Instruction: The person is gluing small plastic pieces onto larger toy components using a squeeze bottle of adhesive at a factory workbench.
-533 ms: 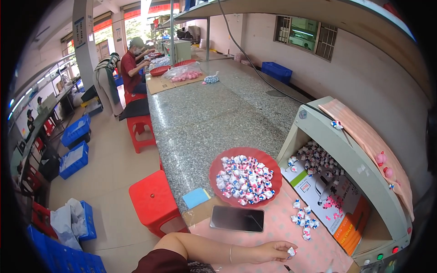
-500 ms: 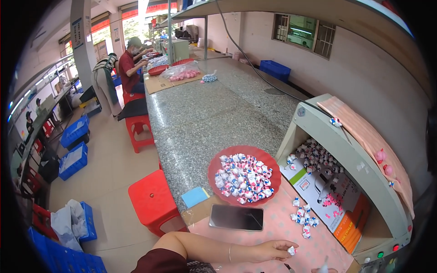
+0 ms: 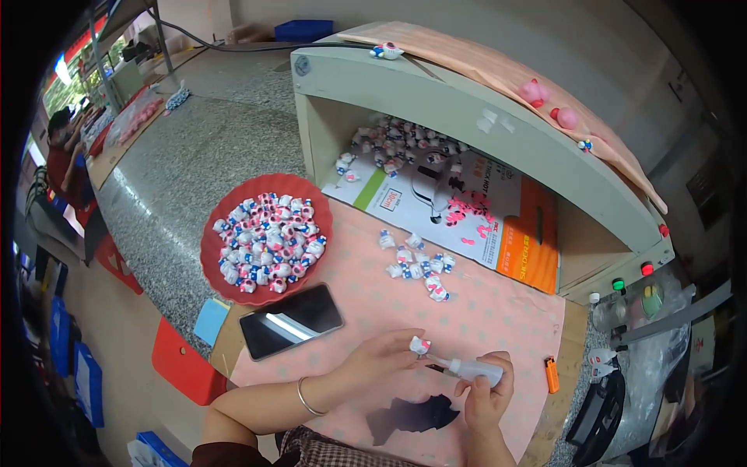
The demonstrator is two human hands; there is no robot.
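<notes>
Figurine: small white toy piece with pink and blue marks (image 3: 419, 345), pinched at the fingertips of the left hand, held just above the pink cloth near the front edge of the bench.
Left hand: (image 3: 379, 363) fingers curled in, thumb and forefinger closed on the figurine; a thin bangle sits on the wrist.
Squeeze bottle: small clear bottle with a fine nozzle (image 3: 476, 369), lying sideways in the right hand, its tip pointing left and almost touching the figurine.
Right hand: (image 3: 484, 394) fingers wrapped shut around the bottle body, thumb on top.
Pink cloth: dotted pink mat (image 3: 498, 311) covering the bench under both hands; a dark patch (image 3: 412, 414) lies on it just below the hands.
Loose figurines: a little cluster of the same pieces (image 3: 416, 263) on the cloth, well beyond the hands.
Phone: dark phone (image 3: 291, 321), screen up, just left of the left hand.
Red plate: round red dish (image 3: 212, 257) heaped with figurines, behind the phone on the speckled stone counter.
Lighter: orange lighter (image 3: 552, 374) at the cloth's right edge, near the right hand.
Box: pale open-fronted cabinet (image 3: 436, 101) at the back, more figurines and printed sheets on its floor.
Background: another person (image 3: 58, 156) sits at the far left of the long counter.
</notes>
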